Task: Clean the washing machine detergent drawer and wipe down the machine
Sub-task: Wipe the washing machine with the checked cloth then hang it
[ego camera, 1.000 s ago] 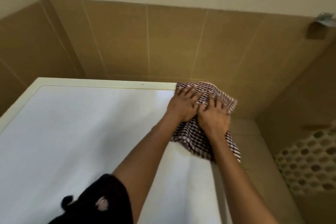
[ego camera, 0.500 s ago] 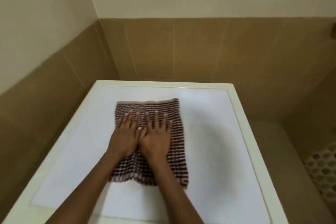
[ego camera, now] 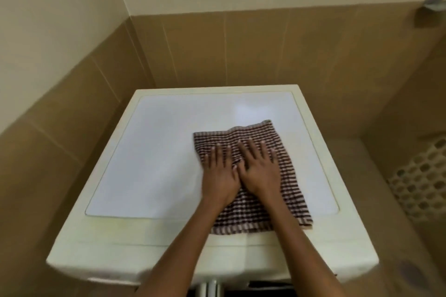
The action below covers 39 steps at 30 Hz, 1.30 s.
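**Pressing the checked cloth (ego camera: 292, 176) flat on the washing machine (ego camera: 149, 171)**

Your left hand (ego camera: 218, 177) lies palm-down on the cloth's left edge, fingers straight and slightly spread. Your right hand (ego camera: 259, 172) touches it side by side, fingers fanned wide. The cloth lies on the right half of the machine's white top, near end reaching the cream front rim.

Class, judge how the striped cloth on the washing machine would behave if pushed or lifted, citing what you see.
Probably floppy: the striped cloth lies flat with a rippled far edge, so it would drape when lifted. It likely slides on the smooth machine top under the flat left hand and right hand, but may bunch.
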Each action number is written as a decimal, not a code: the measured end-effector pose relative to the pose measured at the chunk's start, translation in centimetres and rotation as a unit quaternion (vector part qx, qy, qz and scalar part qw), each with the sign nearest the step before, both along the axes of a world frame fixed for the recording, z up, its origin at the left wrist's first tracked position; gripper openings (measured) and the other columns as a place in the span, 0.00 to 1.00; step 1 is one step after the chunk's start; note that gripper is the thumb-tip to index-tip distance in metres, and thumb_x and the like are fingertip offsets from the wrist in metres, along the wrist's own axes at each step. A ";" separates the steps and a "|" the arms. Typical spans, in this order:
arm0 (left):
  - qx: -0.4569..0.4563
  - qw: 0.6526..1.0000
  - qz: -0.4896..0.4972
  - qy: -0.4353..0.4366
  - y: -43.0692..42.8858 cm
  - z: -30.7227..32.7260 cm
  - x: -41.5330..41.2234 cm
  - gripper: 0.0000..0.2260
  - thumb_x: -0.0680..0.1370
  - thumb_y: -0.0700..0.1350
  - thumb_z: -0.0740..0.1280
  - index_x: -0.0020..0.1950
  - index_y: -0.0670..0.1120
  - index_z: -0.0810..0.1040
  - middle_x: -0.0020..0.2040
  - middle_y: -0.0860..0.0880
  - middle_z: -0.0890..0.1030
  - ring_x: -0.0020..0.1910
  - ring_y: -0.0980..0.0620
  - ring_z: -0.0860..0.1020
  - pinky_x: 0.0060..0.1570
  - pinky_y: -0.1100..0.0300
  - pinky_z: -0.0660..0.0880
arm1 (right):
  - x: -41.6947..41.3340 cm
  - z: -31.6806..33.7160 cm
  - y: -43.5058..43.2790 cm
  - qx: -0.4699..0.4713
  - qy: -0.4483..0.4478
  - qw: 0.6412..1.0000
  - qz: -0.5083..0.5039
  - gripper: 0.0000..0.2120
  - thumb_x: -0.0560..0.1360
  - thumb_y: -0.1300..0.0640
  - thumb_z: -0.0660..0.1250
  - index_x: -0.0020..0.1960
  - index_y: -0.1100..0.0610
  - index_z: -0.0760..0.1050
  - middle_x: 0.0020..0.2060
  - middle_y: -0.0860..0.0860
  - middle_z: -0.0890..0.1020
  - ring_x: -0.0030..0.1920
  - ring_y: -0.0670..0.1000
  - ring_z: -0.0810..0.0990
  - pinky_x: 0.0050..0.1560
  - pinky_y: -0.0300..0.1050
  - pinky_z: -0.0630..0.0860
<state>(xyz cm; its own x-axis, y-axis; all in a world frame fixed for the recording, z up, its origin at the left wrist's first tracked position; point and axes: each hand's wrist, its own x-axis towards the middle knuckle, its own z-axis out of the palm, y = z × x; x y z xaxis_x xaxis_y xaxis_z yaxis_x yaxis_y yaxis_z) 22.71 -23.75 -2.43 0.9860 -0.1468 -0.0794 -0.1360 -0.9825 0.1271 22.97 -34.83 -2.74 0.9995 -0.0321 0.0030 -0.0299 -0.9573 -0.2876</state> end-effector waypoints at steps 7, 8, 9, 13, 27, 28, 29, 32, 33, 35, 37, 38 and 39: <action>0.034 0.998 0.044 0.009 7.3 0.0 -3.8 0.26 0.81 0.53 0.39 0.77 0.42 0.43 0.77 0.41 0.46 0.77 0.45 0.44 0.74 0.51 0.40 | -3.8 0.1 7.5 0.044 0.011 0.998 0.035 0.27 0.78 0.46 0.48 0.76 0.42 0.48 0.77 0.47 0.49 0.77 0.54 0.44 0.74 0.56 0.38; 0.030 0.997 0.073 0.016 9.0 0.0 -4.7 0.26 0.81 0.53 0.39 0.77 0.42 0.42 0.77 0.40 0.45 0.77 0.45 0.43 0.74 0.51 0.40 | -4.4 0.2 9.2 0.052 0.017 0.996 0.072 0.26 0.79 0.46 0.49 0.76 0.41 0.48 0.77 0.46 0.49 0.77 0.54 0.44 0.74 0.56 0.37; 0.023 0.994 0.103 0.025 10.3 0.1 -5.9 0.26 0.81 0.53 0.39 0.76 0.41 0.41 0.77 0.40 0.43 0.77 0.44 0.42 0.74 0.51 0.39 | -5.1 0.3 10.5 0.055 0.021 0.992 0.109 0.26 0.79 0.46 0.49 0.76 0.41 0.48 0.77 0.46 0.50 0.77 0.53 0.44 0.74 0.56 0.37; 0.017 0.982 0.184 0.046 11.1 0.4 -9.4 0.27 0.82 0.52 0.41 0.76 0.40 0.39 0.77 0.39 0.43 0.77 0.43 0.42 0.75 0.50 0.39 | -7.2 0.5 11.8 0.033 0.033 0.976 0.213 0.23 0.81 0.46 0.47 0.76 0.42 0.49 0.77 0.45 0.50 0.77 0.52 0.43 0.74 0.54 0.36; -0.012 1.000 0.005 0.003 -8.3 0.4 -8.9 0.33 0.74 0.57 0.28 0.77 0.46 0.41 0.78 0.43 0.42 0.77 0.45 0.41 0.73 0.48 0.37 | -8.9 -0.5 -7.5 0.020 -0.038 0.998 0.048 0.28 0.76 0.45 0.41 0.75 0.45 0.57 0.75 0.44 0.59 0.76 0.48 0.52 0.75 0.49 0.45; -0.018 1.000 -0.010 0.000 -9.6 0.4 -8.6 0.38 0.69 0.56 0.24 0.77 0.47 0.43 0.78 0.44 0.43 0.77 0.45 0.42 0.73 0.48 0.36 | -8.7 -0.6 -8.7 0.027 -0.038 0.998 0.032 0.27 0.76 0.46 0.44 0.74 0.46 0.59 0.74 0.44 0.60 0.76 0.48 0.54 0.75 0.49 0.47; -0.027 0.999 -0.019 -0.003 -11.1 0.3 -8.2 0.40 0.66 0.56 0.23 0.77 0.48 0.44 0.78 0.45 0.45 0.77 0.46 0.42 0.72 0.49 0.36 | -8.5 -0.6 -10.1 0.035 -0.047 0.998 0.013 0.26 0.77 0.47 0.46 0.74 0.48 0.61 0.74 0.45 0.62 0.76 0.48 0.55 0.75 0.49 0.48; -0.059 0.998 -0.031 -0.005 -14.9 -0.2 -6.7 0.35 0.72 0.56 0.32 0.75 0.49 0.59 0.76 0.44 0.58 0.76 0.44 0.55 0.73 0.48 0.46 | -7.6 -0.8 -13.4 0.088 -0.077 0.993 -0.034 0.22 0.79 0.53 0.53 0.72 0.52 0.65 0.73 0.47 0.64 0.75 0.49 0.57 0.74 0.47 0.53; -0.072 0.997 -0.032 -0.026 -15.8 -0.2 -6.2 0.31 0.75 0.55 0.38 0.72 0.49 0.66 0.73 0.44 0.65 0.73 0.43 0.63 0.72 0.45 0.55 | -7.3 -0.9 -14.2 0.142 -0.079 0.986 -0.048 0.21 0.79 0.56 0.55 0.72 0.54 0.65 0.73 0.48 0.64 0.75 0.50 0.58 0.74 0.44 0.54; -0.102 0.993 -0.042 -0.036 -18.0 -0.2 -5.0 0.26 0.77 0.53 0.45 0.66 0.48 0.74 0.69 0.44 0.72 0.69 0.43 0.70 0.68 0.44 0.63 | -6.7 -0.8 -15.8 0.275 -0.078 0.954 -0.092 0.19 0.80 0.62 0.56 0.71 0.58 0.67 0.71 0.52 0.68 0.71 0.49 0.65 0.70 0.36 0.58; -0.140 0.988 -0.054 -0.034 -20.0 -0.1 -4.0 0.25 0.77 0.52 0.46 0.66 0.47 0.73 0.70 0.44 0.70 0.70 0.43 0.68 0.70 0.47 0.62 | -6.2 -0.8 -16.9 0.342 -0.091 0.925 -0.142 0.17 0.79 0.63 0.54 0.66 0.60 0.72 0.61 0.55 0.77 0.60 0.49 0.75 0.59 0.31 0.65; -0.155 0.986 -0.056 -0.033 -20.7 0.0 -3.5 0.22 0.78 0.51 0.48 0.67 0.48 0.72 0.71 0.45 0.68 0.70 0.43 0.67 0.69 0.50 0.63 | -6.1 -0.9 -17.2 0.352 -0.099 0.917 -0.162 0.18 0.78 0.62 0.53 0.63 0.60 0.74 0.57 0.54 0.80 0.56 0.50 0.77 0.56 0.32 0.68; -0.165 0.984 -0.058 -0.031 -21.5 0.1 -3.0 0.19 0.80 0.48 0.52 0.68 0.49 0.71 0.71 0.46 0.67 0.69 0.44 0.66 0.68 0.52 0.64 | -5.8 -1.0 -17.8 0.363 -0.104 0.909 -0.176 0.20 0.77 0.59 0.51 0.62 0.59 0.76 0.54 0.54 0.81 0.53 0.51 0.78 0.55 0.35 0.71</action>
